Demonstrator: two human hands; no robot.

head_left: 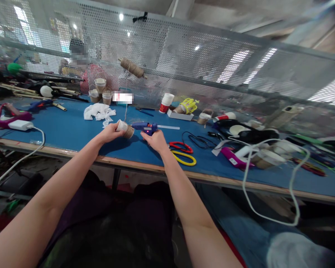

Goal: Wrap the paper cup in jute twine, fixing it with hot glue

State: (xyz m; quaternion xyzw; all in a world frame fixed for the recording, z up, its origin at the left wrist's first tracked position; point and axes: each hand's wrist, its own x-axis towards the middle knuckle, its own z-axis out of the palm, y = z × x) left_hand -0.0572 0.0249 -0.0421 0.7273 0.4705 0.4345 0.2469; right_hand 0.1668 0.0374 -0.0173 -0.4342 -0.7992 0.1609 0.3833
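My left hand (110,133) grips the white end of a small paper cup (123,127) that lies tilted on its side above the table. Brown twine (129,132) is wrapped round the cup's other end, and a strand rises from it toward the twine spool (132,68) on the mesh panel. Closed round the handle of a blue glue gun (144,127) is my right hand (155,140). The gun's nozzle points left, at or very near the twine; contact is hard to tell. A clear glue stick (169,127) sticks out of its back end.
Scissors (184,158) with red and yellow handles lie right of my right hand. Crumpled white cloth or tissue (97,112) sits behind my left hand. Twine-wrapped cups (100,91) stand at the back. White cables (247,186) loop over the table's front edge (145,168).
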